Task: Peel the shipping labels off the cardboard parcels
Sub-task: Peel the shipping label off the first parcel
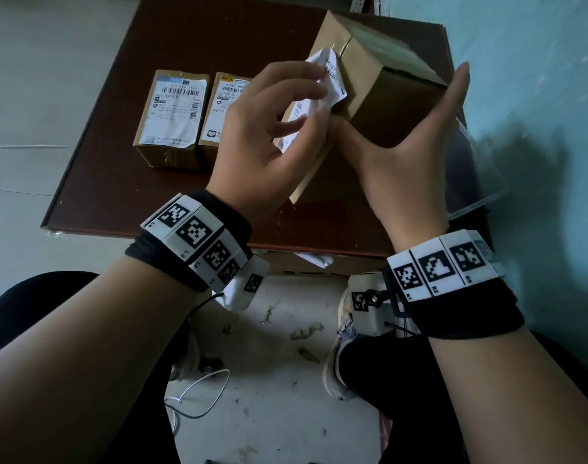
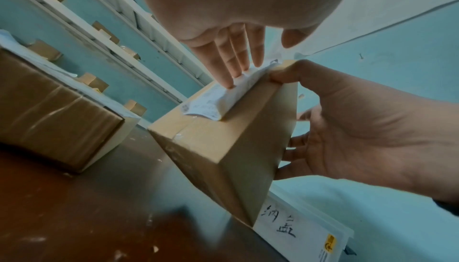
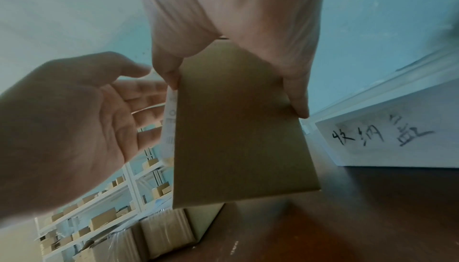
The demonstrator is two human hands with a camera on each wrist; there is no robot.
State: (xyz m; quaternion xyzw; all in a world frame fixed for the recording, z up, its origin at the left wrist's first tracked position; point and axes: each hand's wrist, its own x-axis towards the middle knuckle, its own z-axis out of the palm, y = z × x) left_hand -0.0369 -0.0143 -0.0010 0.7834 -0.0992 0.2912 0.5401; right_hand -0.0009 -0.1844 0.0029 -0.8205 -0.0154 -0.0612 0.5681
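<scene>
The left hand (image 1: 269, 128) is working at the label (image 1: 322, 95) on the tilted box (image 1: 376, 105), its fingers (image 2: 233, 64) lying nearly straight with the tips pressing on the loosened, crumpled paper (the thumb stands apart, and no view plainly shows a pinch). The label is partly lifted off the box's upper face, one end still stuck down. To the left on the brown table (image 1: 125, 105), two smaller boxes are sitting side by side, touching: the far-left box (image 1: 170, 118) and its neighbour (image 1: 219, 112), each with a white printed label on top. The right hand (image 1: 413, 155) is gripping the tilted box from the right side, thumb on the near face beside the label and fingers (image 3: 295, 97) wrapping round the far side. The box is resting on one lower edge on the table. At the right edge of the table, a white bin (image 3: 387, 140) with handwritten characters is standing near the box.
</scene>
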